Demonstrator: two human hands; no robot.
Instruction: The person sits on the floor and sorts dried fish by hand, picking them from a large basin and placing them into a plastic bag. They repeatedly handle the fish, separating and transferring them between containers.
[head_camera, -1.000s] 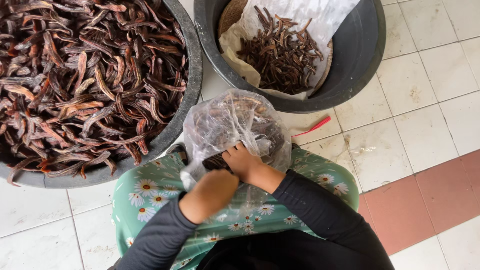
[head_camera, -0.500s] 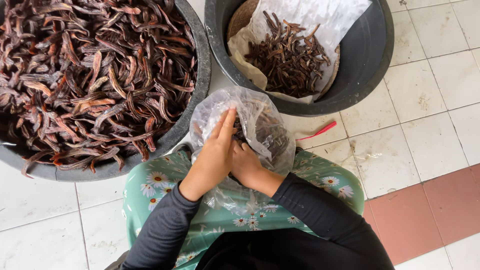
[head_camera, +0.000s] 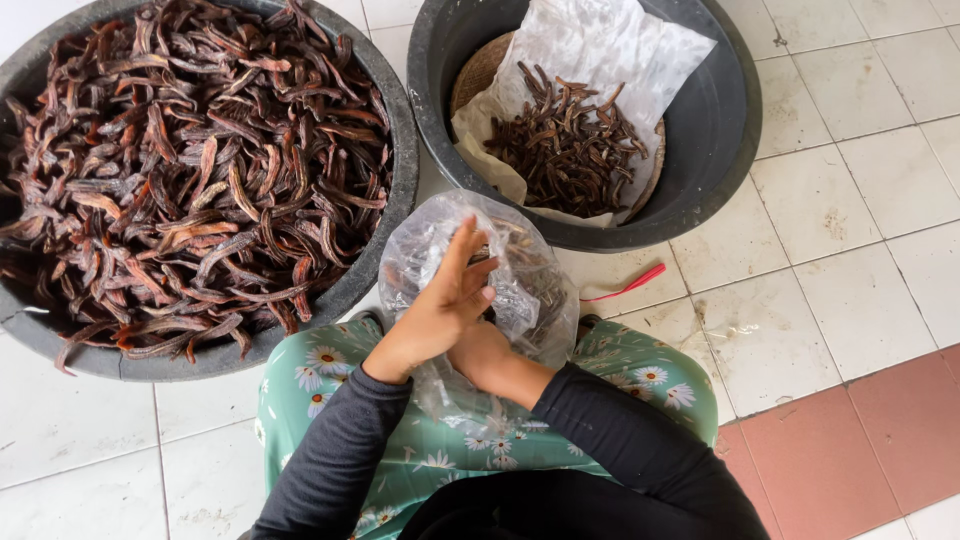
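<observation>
White tiles are making up most of the floor, with a red strip running along its lower right corner. The big tub is sitting at the floor's upper left, heaped with dark reddish-brown pods. The black basin is standing just beside it toward the top edge, lined with a crumpled white sheet that is carrying a smaller pile of darker pods. A person is sitting at the bottom edge, wearing dark sleeves and a green skirt printed with daisies. A clear plastic bag is resting on the lap, just below the gap between the tub and the basin, with a few dark pods showing through its wrinkled film. The left hand is lying against the front of the bag with fingers spread and straight, its grip open and merely touching the plastic. The right hand is sitting mostly hidden behind the left hand and the bag; I cannot tell whether its grip is closed. A thin red strip is lying on the tiles just right of the bag.
</observation>
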